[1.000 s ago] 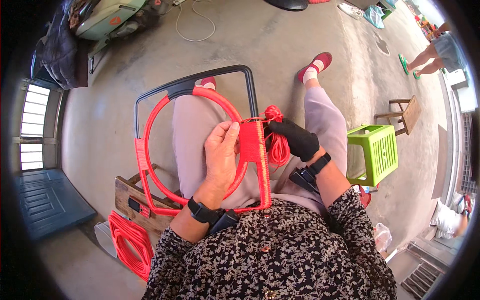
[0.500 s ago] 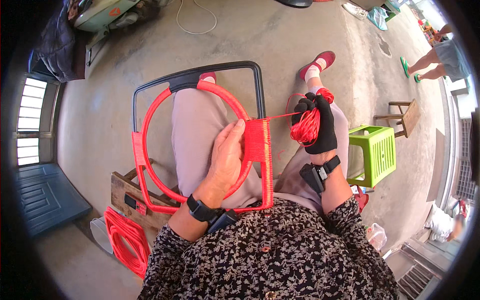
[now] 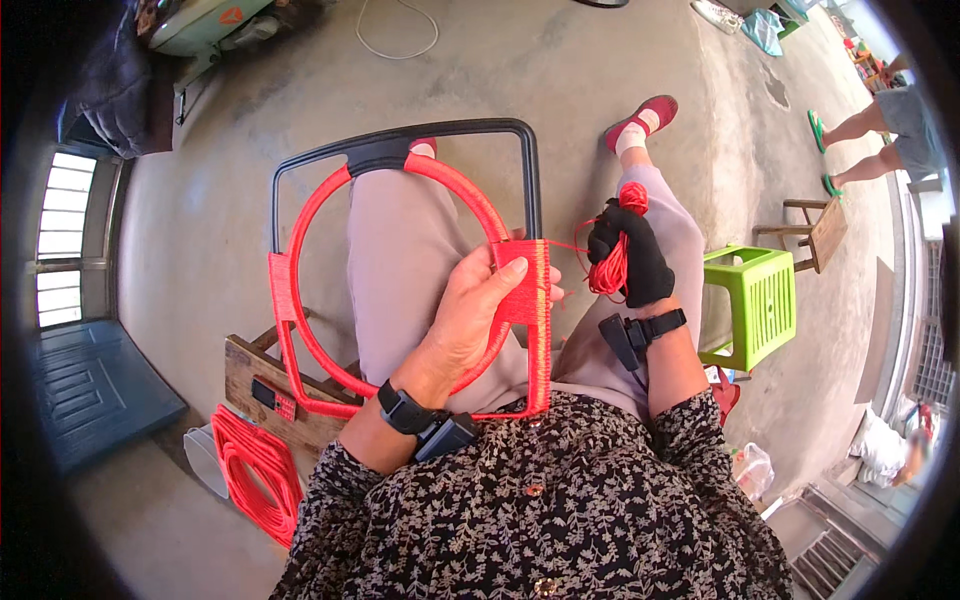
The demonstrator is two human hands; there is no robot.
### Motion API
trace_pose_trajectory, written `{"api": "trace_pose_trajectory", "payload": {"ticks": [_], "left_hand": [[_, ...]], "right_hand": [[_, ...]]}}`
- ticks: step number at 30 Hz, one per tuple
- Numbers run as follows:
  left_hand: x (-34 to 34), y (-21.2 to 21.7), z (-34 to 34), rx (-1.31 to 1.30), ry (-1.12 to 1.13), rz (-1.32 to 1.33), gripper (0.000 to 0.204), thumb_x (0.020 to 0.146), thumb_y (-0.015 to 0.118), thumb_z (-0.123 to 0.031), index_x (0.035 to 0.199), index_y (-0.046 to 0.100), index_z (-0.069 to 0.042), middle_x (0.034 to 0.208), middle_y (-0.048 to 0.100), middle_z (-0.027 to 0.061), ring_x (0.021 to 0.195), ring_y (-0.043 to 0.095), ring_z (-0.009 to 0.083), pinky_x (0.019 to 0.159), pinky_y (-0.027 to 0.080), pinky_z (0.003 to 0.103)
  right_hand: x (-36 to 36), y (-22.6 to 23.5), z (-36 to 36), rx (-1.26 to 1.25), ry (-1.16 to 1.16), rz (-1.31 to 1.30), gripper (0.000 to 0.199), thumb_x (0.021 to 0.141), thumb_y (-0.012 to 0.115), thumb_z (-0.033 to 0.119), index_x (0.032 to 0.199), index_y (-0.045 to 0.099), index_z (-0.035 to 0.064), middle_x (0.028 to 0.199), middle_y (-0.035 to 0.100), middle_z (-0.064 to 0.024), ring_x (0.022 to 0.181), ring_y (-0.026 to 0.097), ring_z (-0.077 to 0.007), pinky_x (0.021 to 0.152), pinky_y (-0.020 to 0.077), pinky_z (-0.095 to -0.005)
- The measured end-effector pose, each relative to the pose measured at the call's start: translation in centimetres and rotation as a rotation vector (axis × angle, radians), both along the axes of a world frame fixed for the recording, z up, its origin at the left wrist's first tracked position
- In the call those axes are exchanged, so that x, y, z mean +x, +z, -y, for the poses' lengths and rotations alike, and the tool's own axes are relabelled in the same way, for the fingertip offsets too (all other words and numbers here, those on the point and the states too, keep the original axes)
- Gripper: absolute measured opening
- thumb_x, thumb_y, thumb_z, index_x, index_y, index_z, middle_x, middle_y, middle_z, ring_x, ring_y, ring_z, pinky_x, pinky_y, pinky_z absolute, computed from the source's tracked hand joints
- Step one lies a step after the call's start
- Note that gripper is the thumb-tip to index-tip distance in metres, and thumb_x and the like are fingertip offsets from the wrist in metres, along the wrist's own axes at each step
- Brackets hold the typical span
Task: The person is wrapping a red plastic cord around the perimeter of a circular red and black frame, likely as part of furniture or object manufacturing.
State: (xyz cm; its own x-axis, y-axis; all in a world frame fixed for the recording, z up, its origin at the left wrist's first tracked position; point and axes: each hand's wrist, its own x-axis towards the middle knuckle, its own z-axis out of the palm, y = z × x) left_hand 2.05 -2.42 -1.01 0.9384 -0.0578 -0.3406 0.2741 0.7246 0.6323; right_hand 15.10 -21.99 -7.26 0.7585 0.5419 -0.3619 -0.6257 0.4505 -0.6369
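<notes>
On my lap stands a flat frame (image 3: pixel 285 285), a rounded rectangle with a ring inside, mostly wrapped in red cord; its far bar is bare black. My left hand (image 3: pixel 468 308) grips the wrapped joint on its right side, thumb on top and fingertips showing past the outer edge. My right hand (image 3: pixel 640 258), in a black glove with bare fingertips hard to make out, is closed round a bundle of red cord (image 3: pixel 608 268). From the bundle a strand of cord runs left to the wrapped joint.
A wooden bench (image 3: pixel 240 375) with a red-keyed mobile phone (image 3: pixel 273 398) is at my left, beside a coil of red tubing (image 3: pixel 250 470). At right stand a green plastic stool (image 3: pixel 765 310) and a wooden stool (image 3: pixel 827 235). Another person's legs (image 3: pixel 865 170) are farther off.
My left thumb has shifted right across the wrapped joint, and its fingers now reach past the edge. My right hand has tilted with the bundle; the strand is slacker.
</notes>
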Motion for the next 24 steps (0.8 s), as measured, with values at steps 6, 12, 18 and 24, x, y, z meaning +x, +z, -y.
{"api": "trace_pose_trajectory", "payload": {"ticks": [6, 12, 18, 24], "left_hand": [[-0.3, -1.9, 0.5, 0.207, 0.333, 0.018, 0.022, 0.093, 0.054, -0.003, 0.113, 0.047, 0.001, 0.096, 0.064, 0.0117, 0.083, 0.064, 0.0141, 0.072, 0.053, 0.025], [-0.3, -2.9, 0.7, 0.326, 0.428, 0.036, 0.016, 0.090, 0.056, 0.002, 0.105, 0.051, 0.000, 0.094, 0.066, 0.0093, 0.083, 0.063, 0.0107, 0.072, 0.051, 0.021], [0.1, -2.6, 1.2, 0.389, 0.435, 0.061, 0.017, 0.090, 0.057, 0.003, 0.106, 0.051, 0.002, 0.096, 0.066, 0.0106, 0.086, 0.063, 0.0108, 0.076, 0.051, 0.022], [-0.4, -2.2, 1.1, 0.438, 0.408, 0.034, 0.018, 0.089, 0.057, 0.004, 0.106, 0.051, 0.003, 0.095, 0.066, 0.0100, 0.085, 0.062, 0.0100, 0.076, 0.050, 0.022]], "right_hand": [[1.4, 1.2, 2.0, -0.798, 0.030, 0.197, 0.028, 0.086, 0.063, 0.025, 0.101, 0.058, 0.0025, 0.080, 0.065, -0.0117, 0.073, 0.066, -0.0241, 0.060, 0.0506, -0.0326], [-0.6, 4.4, -3.1, -0.617, 0.112, 0.492, 0.022, 0.081, 0.067, 0.020, 0.090, 0.066, 0.0000, 0.079, 0.067, -0.0075, 0.074, 0.063, -0.0146, 0.068, 0.0489, -0.0286], [-1.6, 4.5, -6.4, -0.696, 0.211, 0.418, 0.024, 0.080, 0.068, 0.022, 0.088, 0.067, -0.0006, 0.077, 0.066, -0.0056, 0.069, 0.061, -0.0119, 0.064, 0.0491, -0.0287], [-2.1, 4.2, -6.3, -0.700, 0.204, 0.513, 0.023, 0.079, 0.067, 0.023, 0.080, 0.065, 0.0000, 0.071, 0.064, -0.0050, 0.065, 0.059, -0.0119, 0.061, 0.0479, -0.0302]]}}
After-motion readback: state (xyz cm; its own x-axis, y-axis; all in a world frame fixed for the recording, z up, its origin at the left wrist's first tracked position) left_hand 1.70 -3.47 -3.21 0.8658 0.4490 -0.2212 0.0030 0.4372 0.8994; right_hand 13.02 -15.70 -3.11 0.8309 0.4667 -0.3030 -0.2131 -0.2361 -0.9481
